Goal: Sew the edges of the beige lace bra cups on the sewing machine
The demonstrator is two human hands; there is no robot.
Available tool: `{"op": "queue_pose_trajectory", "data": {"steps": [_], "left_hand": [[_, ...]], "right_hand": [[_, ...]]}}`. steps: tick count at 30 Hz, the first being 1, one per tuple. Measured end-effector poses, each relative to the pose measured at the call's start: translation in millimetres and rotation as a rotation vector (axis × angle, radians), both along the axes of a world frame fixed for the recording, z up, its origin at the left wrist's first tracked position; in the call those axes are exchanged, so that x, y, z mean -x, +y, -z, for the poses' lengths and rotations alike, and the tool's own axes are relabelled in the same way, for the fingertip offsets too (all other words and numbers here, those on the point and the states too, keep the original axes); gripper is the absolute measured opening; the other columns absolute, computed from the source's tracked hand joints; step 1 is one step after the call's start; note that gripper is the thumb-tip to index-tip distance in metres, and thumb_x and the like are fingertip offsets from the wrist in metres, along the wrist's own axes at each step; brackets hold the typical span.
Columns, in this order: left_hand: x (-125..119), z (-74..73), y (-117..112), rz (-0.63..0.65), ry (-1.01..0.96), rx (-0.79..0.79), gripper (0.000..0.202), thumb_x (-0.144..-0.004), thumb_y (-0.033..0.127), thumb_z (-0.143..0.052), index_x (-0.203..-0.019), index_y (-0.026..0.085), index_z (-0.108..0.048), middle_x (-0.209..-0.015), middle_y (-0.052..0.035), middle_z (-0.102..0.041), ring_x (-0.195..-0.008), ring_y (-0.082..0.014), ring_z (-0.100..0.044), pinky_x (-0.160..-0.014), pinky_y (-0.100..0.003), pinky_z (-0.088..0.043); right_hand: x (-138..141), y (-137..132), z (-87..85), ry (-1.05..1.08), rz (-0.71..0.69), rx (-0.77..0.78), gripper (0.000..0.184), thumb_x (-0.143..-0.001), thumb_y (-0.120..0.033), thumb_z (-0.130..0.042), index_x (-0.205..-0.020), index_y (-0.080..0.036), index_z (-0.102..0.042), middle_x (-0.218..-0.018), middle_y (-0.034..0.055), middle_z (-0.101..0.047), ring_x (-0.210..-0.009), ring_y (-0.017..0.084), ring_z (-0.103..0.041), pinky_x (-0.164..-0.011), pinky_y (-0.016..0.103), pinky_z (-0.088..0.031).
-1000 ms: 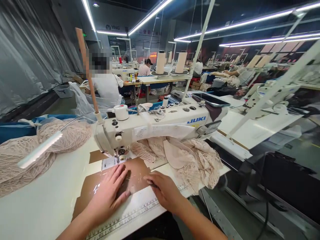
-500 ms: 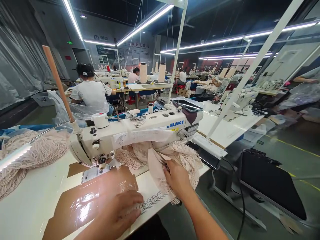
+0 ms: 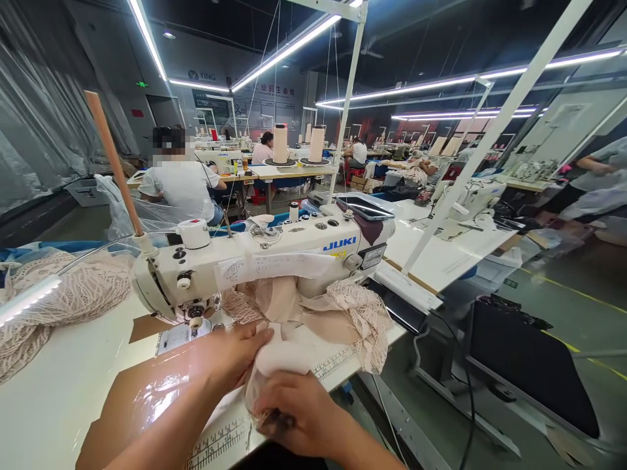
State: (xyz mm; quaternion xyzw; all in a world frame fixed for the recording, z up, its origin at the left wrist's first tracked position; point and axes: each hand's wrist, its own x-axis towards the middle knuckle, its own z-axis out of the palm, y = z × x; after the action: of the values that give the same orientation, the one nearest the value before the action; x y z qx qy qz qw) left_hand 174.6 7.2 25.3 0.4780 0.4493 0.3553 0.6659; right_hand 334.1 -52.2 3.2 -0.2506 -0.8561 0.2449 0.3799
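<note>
A length of sheer beige fabric (image 3: 281, 356) with lace trim comes from under the arm of the white sewing machine (image 3: 274, 245) toward me. My left hand (image 3: 240, 349) pinches its upper edge between thumb and fingers, just right of the needle area. Lower down, near the table's front edge, my right hand (image 3: 298, 408) is closed around the fabric's near end. Blurred dark thread snips (image 3: 275, 419) show in that hand, partly hidden by the fingers. More lace (image 3: 365, 320) lies bunched to the right, over the table's edge.
Brown card (image 3: 132, 398) and a printed ruler strip (image 3: 220, 440) lie on the tabletop. A lace pile (image 3: 83, 287) sits at the left, by a lamp (image 3: 29, 300). At the right are a phone (image 3: 401, 310) and a black seat (image 3: 529, 365). A co-worker (image 3: 176, 186) sits ahead.
My right hand has come down and left from the bunched lace, bringing fabric nearer me. My left hand has moved up from the ruler and now grips the fabric's edge.
</note>
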Motion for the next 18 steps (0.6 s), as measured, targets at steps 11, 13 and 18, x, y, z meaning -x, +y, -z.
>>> {"op": "queue_pose_trajectory", "data": {"steps": [11,13,18], "left_hand": [[42.2,-15.6,-8.8,-0.037,0.047,-0.076,0.039,-0.081,0.052,-0.061,-0.068,0.016,-0.066,-0.063,-0.0049,-0.066,-0.062,-0.0207,-0.062,-0.06,-0.028,-0.048],[49.1,-25.9,-20.3,0.078,0.006,-0.095,0.04,-0.084,0.049,-0.059,-0.066,0.015,-0.067,-0.065,-0.006,-0.066,-0.061,-0.0182,-0.06,-0.06,-0.026,-0.046],[73.7,-35.2,-67.8,0.16,-0.074,-0.09,0.041,-0.074,0.052,-0.067,-0.055,0.016,-0.069,-0.053,-0.0084,-0.062,-0.048,-0.0175,-0.054,-0.048,-0.027,-0.038]], "right_hand": [[-35.3,53.3,15.8,0.116,0.68,0.134,0.031,-0.092,-0.034,-0.047,-0.112,-0.017,-0.063,-0.105,0.0109,-0.069,-0.096,0.025,-0.063,-0.085,0.038,-0.05],[-38.4,54.0,15.9,0.045,0.678,0.082,0.031,-0.093,-0.03,-0.044,-0.117,-0.018,-0.061,-0.111,0.0112,-0.067,-0.103,0.025,-0.061,-0.089,0.038,-0.049],[-37.0,52.4,9.2,-0.361,0.584,0.082,0.029,-0.082,-0.015,-0.053,-0.108,-0.016,-0.066,-0.11,0.0116,-0.066,-0.099,0.026,-0.062,-0.085,0.037,-0.05]]}}
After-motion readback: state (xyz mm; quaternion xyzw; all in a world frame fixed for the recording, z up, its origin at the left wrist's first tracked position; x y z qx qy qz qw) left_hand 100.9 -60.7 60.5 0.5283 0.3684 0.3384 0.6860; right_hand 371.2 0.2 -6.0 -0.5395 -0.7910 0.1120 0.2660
